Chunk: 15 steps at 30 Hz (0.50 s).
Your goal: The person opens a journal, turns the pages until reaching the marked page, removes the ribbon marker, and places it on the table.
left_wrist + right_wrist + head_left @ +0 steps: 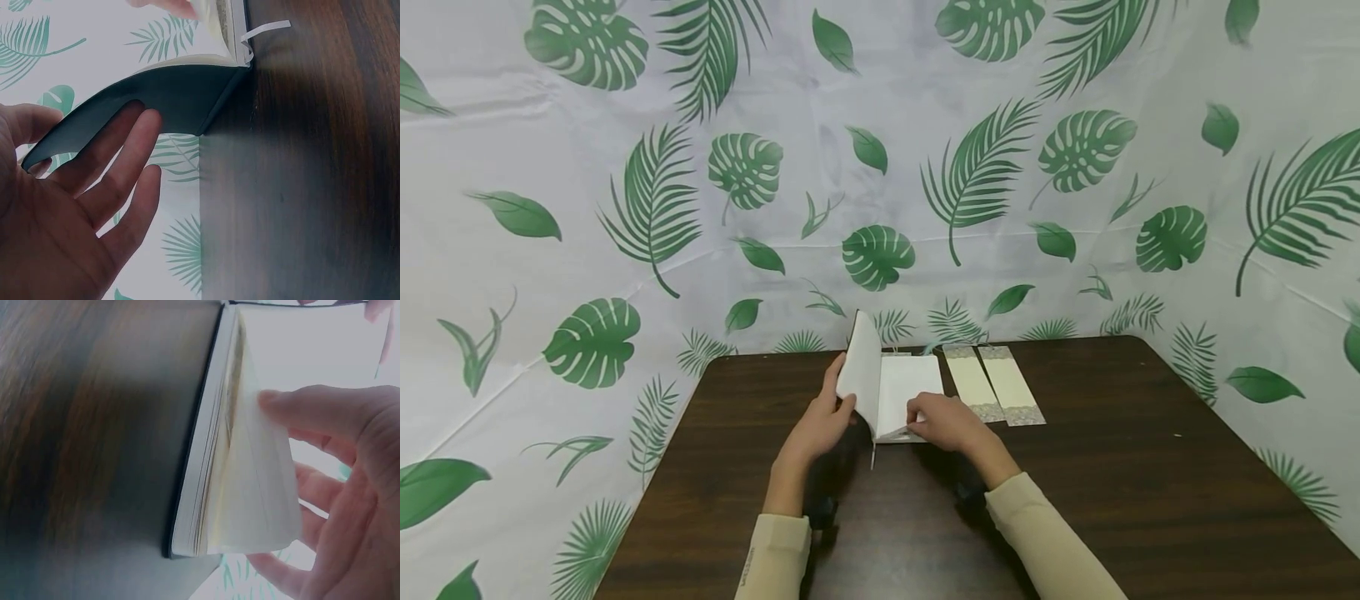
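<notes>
An open notebook [913,383] with a dark cover [169,94] and white pages lies on the table. My left hand [820,425] holds its left side raised, thumb on the page side and fingers behind the cover. At the lower right of the book, my right hand [951,421] pinches some pages [262,487] by their edge and bends them up. Under those lifted pages a greyish patterned strip [234,394] peeks out, mostly hidden. A thin white ribbon [269,28] hangs from the bottom of the spine.
Two cream bookmarks [973,383] with patterned ends lie side by side, right of the notebook. Light blue string [931,346] shows behind the book's top edge. The dark wooden table [1120,467] meets a leaf-printed cloth [805,167] at the back.
</notes>
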Each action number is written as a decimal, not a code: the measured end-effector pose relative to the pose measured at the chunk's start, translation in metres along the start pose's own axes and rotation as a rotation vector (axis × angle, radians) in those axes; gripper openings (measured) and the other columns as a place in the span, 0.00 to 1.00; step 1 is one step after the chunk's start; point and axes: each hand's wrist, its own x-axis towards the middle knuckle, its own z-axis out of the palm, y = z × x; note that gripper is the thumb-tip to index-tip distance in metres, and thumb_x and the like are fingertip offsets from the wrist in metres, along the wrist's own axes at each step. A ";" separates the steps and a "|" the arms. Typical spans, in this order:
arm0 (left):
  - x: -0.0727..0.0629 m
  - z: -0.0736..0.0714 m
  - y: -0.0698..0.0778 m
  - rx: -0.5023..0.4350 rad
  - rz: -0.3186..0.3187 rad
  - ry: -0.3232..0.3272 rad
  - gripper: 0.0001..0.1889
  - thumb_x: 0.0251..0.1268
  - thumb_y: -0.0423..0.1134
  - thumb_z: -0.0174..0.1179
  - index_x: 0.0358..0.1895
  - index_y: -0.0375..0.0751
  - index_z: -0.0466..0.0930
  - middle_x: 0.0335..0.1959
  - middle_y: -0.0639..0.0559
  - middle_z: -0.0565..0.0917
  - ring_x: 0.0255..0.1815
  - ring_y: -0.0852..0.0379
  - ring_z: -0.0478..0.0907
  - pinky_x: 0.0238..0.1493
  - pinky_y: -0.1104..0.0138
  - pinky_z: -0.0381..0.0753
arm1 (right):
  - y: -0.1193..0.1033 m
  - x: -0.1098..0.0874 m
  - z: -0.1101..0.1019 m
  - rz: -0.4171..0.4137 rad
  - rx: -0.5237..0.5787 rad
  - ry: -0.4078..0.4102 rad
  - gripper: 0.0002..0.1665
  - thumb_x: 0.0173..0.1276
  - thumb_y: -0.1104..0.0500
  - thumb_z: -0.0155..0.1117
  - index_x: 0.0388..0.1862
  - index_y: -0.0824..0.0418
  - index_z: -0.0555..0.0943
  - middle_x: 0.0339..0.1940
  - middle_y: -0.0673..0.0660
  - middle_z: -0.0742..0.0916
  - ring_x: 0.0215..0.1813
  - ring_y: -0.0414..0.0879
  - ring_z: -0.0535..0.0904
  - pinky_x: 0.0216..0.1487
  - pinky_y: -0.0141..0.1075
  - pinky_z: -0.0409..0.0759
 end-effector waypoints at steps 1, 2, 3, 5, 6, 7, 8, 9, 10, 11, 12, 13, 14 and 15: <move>0.000 0.000 0.001 0.000 -0.003 -0.001 0.39 0.88 0.37 0.48 0.90 0.55 0.37 0.67 0.29 0.79 0.50 0.39 0.88 0.55 0.48 0.85 | 0.001 0.000 0.000 -0.012 0.010 0.007 0.08 0.75 0.59 0.69 0.33 0.48 0.86 0.42 0.48 0.89 0.38 0.41 0.79 0.45 0.47 0.82; 0.000 0.001 0.001 0.003 -0.001 -0.001 0.39 0.88 0.37 0.48 0.90 0.55 0.37 0.67 0.29 0.79 0.50 0.39 0.88 0.55 0.48 0.85 | 0.001 0.001 0.001 -0.021 0.019 0.013 0.08 0.75 0.59 0.68 0.33 0.48 0.86 0.42 0.48 0.89 0.39 0.41 0.80 0.46 0.47 0.82; 0.000 0.001 0.002 0.005 -0.001 0.000 0.39 0.88 0.38 0.48 0.90 0.55 0.36 0.67 0.29 0.79 0.50 0.38 0.88 0.55 0.48 0.85 | 0.002 0.001 0.001 -0.030 0.021 0.022 0.08 0.76 0.58 0.68 0.34 0.48 0.86 0.43 0.48 0.90 0.40 0.42 0.81 0.48 0.49 0.83; 0.000 0.001 0.003 0.004 -0.005 0.003 0.39 0.89 0.38 0.48 0.90 0.56 0.36 0.67 0.29 0.79 0.51 0.37 0.88 0.56 0.47 0.85 | 0.002 0.002 0.002 -0.042 -0.001 0.045 0.07 0.76 0.58 0.67 0.35 0.48 0.87 0.45 0.50 0.90 0.44 0.45 0.84 0.53 0.54 0.82; 0.000 0.001 0.003 0.004 -0.005 0.004 0.39 0.89 0.38 0.48 0.90 0.56 0.36 0.67 0.30 0.79 0.51 0.37 0.88 0.56 0.47 0.85 | 0.002 0.002 0.002 -0.045 -0.019 0.056 0.07 0.76 0.58 0.68 0.36 0.48 0.87 0.46 0.50 0.90 0.47 0.48 0.85 0.56 0.57 0.82; 0.000 0.001 0.003 0.003 -0.005 0.005 0.39 0.89 0.38 0.48 0.90 0.57 0.36 0.67 0.30 0.79 0.51 0.37 0.88 0.56 0.47 0.85 | 0.002 0.002 0.002 -0.042 -0.043 0.062 0.06 0.76 0.58 0.68 0.37 0.48 0.87 0.49 0.51 0.91 0.50 0.50 0.86 0.59 0.60 0.80; 0.000 0.001 0.003 0.004 -0.005 0.006 0.39 0.89 0.38 0.48 0.90 0.57 0.36 0.67 0.29 0.79 0.51 0.37 0.88 0.56 0.47 0.85 | 0.002 0.002 0.002 -0.040 -0.063 0.071 0.05 0.76 0.59 0.68 0.38 0.49 0.87 0.51 0.52 0.90 0.53 0.52 0.86 0.60 0.63 0.79; 0.000 0.001 0.003 0.004 -0.005 0.008 0.39 0.89 0.38 0.48 0.90 0.58 0.36 0.68 0.29 0.79 0.51 0.37 0.88 0.56 0.47 0.85 | 0.001 0.001 0.001 -0.034 -0.086 0.078 0.04 0.75 0.59 0.69 0.40 0.49 0.87 0.54 0.53 0.90 0.56 0.55 0.85 0.62 0.65 0.77; -0.001 0.001 0.003 0.005 -0.005 0.008 0.39 0.89 0.38 0.48 0.90 0.58 0.36 0.68 0.29 0.79 0.51 0.37 0.88 0.56 0.47 0.85 | 0.002 0.001 0.001 -0.027 -0.102 0.084 0.04 0.74 0.60 0.70 0.41 0.49 0.87 0.57 0.53 0.90 0.59 0.57 0.85 0.63 0.66 0.76; -0.001 0.001 0.003 0.007 -0.006 0.008 0.39 0.89 0.38 0.48 0.90 0.58 0.36 0.68 0.29 0.79 0.51 0.37 0.88 0.57 0.46 0.85 | 0.001 0.001 0.000 -0.017 -0.110 0.088 0.05 0.73 0.60 0.71 0.44 0.50 0.87 0.59 0.54 0.89 0.61 0.58 0.84 0.64 0.67 0.75; -0.001 0.002 0.003 0.009 -0.006 0.006 0.39 0.89 0.38 0.48 0.90 0.58 0.36 0.68 0.29 0.79 0.51 0.37 0.88 0.57 0.46 0.85 | 0.002 0.000 0.000 -0.005 -0.114 0.091 0.07 0.73 0.61 0.71 0.47 0.51 0.87 0.62 0.55 0.88 0.64 0.59 0.83 0.64 0.67 0.75; -0.001 0.002 0.003 0.009 -0.005 0.005 0.39 0.89 0.38 0.48 0.90 0.57 0.36 0.68 0.29 0.79 0.51 0.38 0.88 0.57 0.46 0.85 | 0.003 0.001 0.000 -0.001 -0.116 0.100 0.11 0.72 0.61 0.71 0.51 0.52 0.87 0.64 0.56 0.87 0.65 0.60 0.82 0.64 0.66 0.76; -0.001 0.002 0.003 0.011 -0.004 0.005 0.39 0.89 0.38 0.48 0.90 0.57 0.36 0.67 0.29 0.79 0.51 0.38 0.88 0.56 0.46 0.85 | 0.003 0.000 0.000 0.004 -0.107 0.116 0.15 0.71 0.61 0.72 0.56 0.53 0.86 0.67 0.58 0.85 0.67 0.62 0.81 0.63 0.67 0.76; -0.001 0.002 0.002 0.010 -0.003 0.003 0.39 0.89 0.38 0.48 0.90 0.56 0.36 0.67 0.29 0.79 0.51 0.38 0.88 0.56 0.47 0.85 | 0.004 0.001 0.000 0.016 -0.093 0.129 0.20 0.71 0.60 0.72 0.62 0.54 0.84 0.71 0.60 0.83 0.70 0.64 0.80 0.64 0.67 0.77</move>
